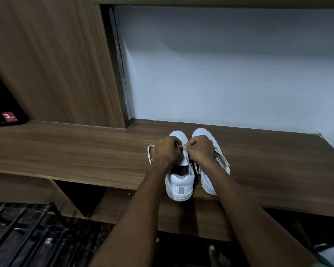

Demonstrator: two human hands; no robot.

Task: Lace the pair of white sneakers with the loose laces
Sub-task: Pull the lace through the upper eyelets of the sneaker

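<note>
The left sneaker stands on the wooden shelf, heel toward me and overhanging the front edge, toe toward the wall. The right sneaker stands just beside it, parallel, its tongue flap turned out to the right. A white lace loops out onto the shelf at the left of the left sneaker.

My left hand and my right hand are both above the eyelet area of the left sneaker, knuckles almost touching. Both have their fingers curled tight. Between them they pinch what appears to be the tip of the lace; the tip itself is too small to identify with certainty.

Step in hand, as I judge it: threading the lace through an eyelet of the left sneaker. The right sneaker appears not yet laced. The next move calls for a fine pinch on the tip, alignment with the eyelet, then a pull-through that takes up the slack loop.

The shelf is brown wood grain. A pale wall rises behind it, a wooden panel to the left. A black metal rack stands on the floor below.
</note>
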